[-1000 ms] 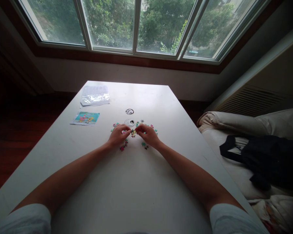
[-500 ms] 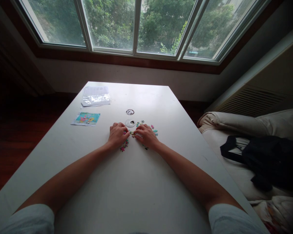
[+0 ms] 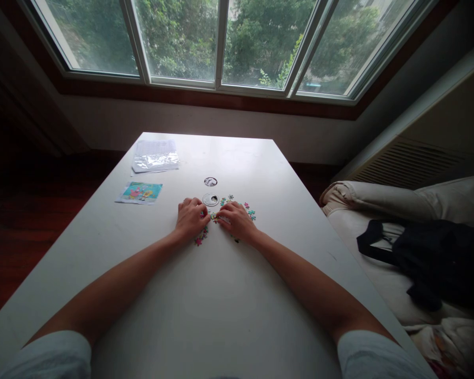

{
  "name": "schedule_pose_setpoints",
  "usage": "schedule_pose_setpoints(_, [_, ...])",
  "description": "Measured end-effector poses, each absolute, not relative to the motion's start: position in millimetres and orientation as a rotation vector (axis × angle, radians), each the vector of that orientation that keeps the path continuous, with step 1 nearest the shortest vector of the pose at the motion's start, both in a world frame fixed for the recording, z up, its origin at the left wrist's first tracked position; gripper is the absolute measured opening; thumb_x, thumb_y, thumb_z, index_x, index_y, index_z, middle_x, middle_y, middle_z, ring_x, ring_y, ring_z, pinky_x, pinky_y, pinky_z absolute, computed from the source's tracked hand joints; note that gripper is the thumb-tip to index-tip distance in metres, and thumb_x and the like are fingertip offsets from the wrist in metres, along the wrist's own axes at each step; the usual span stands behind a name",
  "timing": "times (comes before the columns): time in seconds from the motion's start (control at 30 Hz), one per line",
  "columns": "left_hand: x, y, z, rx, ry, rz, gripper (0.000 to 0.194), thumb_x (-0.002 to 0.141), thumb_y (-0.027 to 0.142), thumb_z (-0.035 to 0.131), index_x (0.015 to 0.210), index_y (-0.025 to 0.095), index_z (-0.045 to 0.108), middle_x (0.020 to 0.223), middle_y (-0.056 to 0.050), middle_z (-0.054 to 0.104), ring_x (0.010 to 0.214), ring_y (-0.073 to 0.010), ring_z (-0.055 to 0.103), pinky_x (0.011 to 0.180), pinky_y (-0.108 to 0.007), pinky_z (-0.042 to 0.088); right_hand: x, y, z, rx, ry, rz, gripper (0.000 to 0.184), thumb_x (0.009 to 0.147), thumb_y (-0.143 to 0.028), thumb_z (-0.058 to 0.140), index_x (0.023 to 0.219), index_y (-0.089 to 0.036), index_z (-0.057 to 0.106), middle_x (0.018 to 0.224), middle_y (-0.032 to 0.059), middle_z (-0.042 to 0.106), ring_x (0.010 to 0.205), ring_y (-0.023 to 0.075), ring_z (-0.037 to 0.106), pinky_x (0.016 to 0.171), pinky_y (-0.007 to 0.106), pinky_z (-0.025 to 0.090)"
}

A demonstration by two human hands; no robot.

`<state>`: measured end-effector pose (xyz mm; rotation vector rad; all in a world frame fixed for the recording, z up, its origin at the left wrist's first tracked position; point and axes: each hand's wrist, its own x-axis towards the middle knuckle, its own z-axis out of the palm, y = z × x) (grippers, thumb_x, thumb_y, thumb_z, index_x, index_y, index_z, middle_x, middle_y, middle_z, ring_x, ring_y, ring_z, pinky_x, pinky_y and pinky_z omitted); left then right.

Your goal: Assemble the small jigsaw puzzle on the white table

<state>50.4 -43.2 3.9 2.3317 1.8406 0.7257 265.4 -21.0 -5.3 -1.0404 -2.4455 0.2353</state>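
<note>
Small coloured jigsaw pieces (image 3: 248, 209) lie scattered on the white table (image 3: 205, 295) near its middle. My left hand (image 3: 190, 218) rests on the table over the left part of the scatter, fingers curled and pressed down on pieces. My right hand (image 3: 237, 221) lies just to the right, its fingertips pinched on a small joined cluster of pieces (image 3: 214, 215) between the two hands. A few pink and green pieces (image 3: 200, 238) show below my left hand. What lies under the palms is hidden.
A round lid (image 3: 210, 199) and a second round disc (image 3: 210, 181) sit just beyond the hands. A colourful reference picture (image 3: 139, 191) and a clear plastic bag (image 3: 155, 156) lie at the far left. A sofa with a black bag (image 3: 438, 260) stands right of the table.
Both hands have slid slightly nearer each other and lowered onto the pieces since a second ago. Nothing has visibly changed in the last half second.
</note>
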Motion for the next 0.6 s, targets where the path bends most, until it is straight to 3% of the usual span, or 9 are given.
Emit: schedule_pose_setpoints(0.6, [40.0,-42.0,1.0,2.475,1.523,0.764,0.009,0.088,0.026,0.066,0.091,0.028,0.074,0.105,-0.004,0.072,0.111,-0.0277,0.052,0.101,-0.047,0.036,268.4,-24.9,-2.4,-0.952,-2.525,0.160,0.017,0.099,-0.029,0.059,0.109,-0.025,0.073,0.114,0.0066,0.071,0.115,0.0251,0.054,0.102,0.042,0.040])
